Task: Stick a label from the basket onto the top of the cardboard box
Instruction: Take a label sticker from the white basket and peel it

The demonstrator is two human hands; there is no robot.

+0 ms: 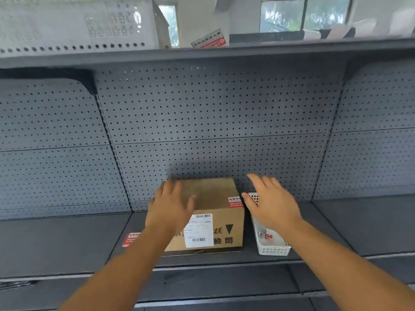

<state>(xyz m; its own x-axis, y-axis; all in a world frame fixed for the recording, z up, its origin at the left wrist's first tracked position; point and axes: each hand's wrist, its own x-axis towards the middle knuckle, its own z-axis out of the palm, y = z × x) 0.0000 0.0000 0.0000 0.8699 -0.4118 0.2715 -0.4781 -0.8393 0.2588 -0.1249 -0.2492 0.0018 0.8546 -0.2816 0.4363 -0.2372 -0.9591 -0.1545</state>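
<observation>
A brown cardboard box [213, 196] stands on the grey shelf, with a white shipping label on its front and a red-and-white label [235, 202] at the top's front right corner. My left hand [171, 206] hovers flat over the box's left part, fingers apart, holding nothing. To the box's right stands a white plastic basket [272, 249] with red-and-white labels [267, 236] inside. My right hand [270, 202] is spread above the basket's far end, empty, and hides much of the basket.
A grey pegboard wall [213, 122] rises right behind the box. Another red-and-white label [131, 239] lies on the shelf [67, 243] left of the box. An upper shelf [202, 55] overhangs above. The shelf's front edge runs below the box.
</observation>
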